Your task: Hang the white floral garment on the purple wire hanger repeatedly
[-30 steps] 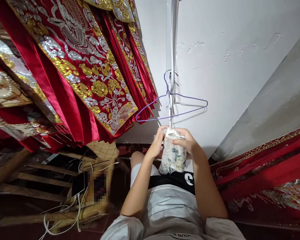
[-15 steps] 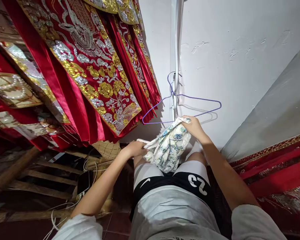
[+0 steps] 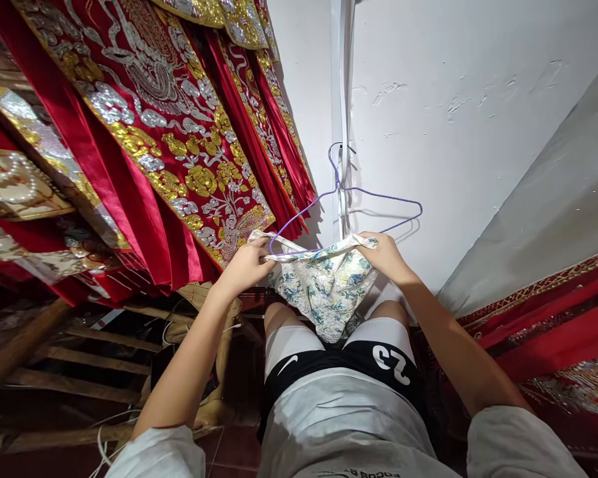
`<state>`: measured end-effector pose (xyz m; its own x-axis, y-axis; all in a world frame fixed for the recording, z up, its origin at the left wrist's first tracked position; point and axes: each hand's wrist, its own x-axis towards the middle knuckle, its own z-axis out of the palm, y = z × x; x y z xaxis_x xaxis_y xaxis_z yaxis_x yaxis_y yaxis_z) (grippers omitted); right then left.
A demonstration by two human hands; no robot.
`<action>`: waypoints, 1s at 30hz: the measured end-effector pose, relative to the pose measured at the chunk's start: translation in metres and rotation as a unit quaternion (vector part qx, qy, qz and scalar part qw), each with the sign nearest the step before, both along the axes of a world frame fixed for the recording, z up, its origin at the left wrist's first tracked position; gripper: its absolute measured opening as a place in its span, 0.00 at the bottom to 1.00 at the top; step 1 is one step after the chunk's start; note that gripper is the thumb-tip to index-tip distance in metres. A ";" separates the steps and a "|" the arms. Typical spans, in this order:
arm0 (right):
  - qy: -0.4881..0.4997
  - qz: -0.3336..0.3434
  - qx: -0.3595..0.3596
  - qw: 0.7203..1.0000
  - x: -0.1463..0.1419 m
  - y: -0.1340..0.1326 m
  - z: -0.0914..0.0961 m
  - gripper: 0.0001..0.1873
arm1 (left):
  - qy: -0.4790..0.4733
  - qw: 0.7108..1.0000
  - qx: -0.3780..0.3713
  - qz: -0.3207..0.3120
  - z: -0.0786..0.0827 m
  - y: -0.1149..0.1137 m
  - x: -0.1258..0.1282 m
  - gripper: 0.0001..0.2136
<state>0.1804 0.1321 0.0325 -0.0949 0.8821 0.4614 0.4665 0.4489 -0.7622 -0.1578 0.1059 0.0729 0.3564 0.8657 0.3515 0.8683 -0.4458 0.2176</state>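
Note:
A white garment with a blue and green floral print (image 3: 323,292) is stretched between my two hands, its lower part hanging above my knees. Its upper left edge is gripped in the closed fingers of my left hand (image 3: 246,271). My right hand (image 3: 386,257) pinches the upper right edge. Directly above the cloth, a purple wire hanger (image 3: 337,184) hangs against the wall. The hanger's left corner is at the garment's top edge beside my left fingers; I cannot tell whether it is inside the opening.
Red, sequin-embroidered cloth (image 3: 199,153) hangs at the upper left. A white vertical strip (image 3: 343,79) runs down the white wall (image 3: 428,99) behind the hanger. Bamboo slatted furniture (image 3: 99,358) with white cables stands at lower left. More red fabric (image 3: 568,332) lies at right.
My left hand has moved up and left, pulling the bunched garment wide. Its top edge now reaches the hanger's left corner. My right hand keeps its hold.

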 end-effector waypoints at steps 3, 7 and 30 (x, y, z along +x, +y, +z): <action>-0.016 -0.021 0.008 1.000 0.001 0.003 -0.002 0.13 | -0.010 1.000 0.008 -0.023 0.013 -0.014 0.001 0.13; -0.005 -0.006 -0.004 1.000 -0.003 0.002 -0.001 0.10 | -0.058 0.996 0.042 -0.061 0.029 -0.017 0.013 0.12; -0.006 -0.230 0.098 0.968 0.092 0.017 0.030 0.16 | -0.124 0.980 0.141 -0.065 0.019 0.067 0.047 0.10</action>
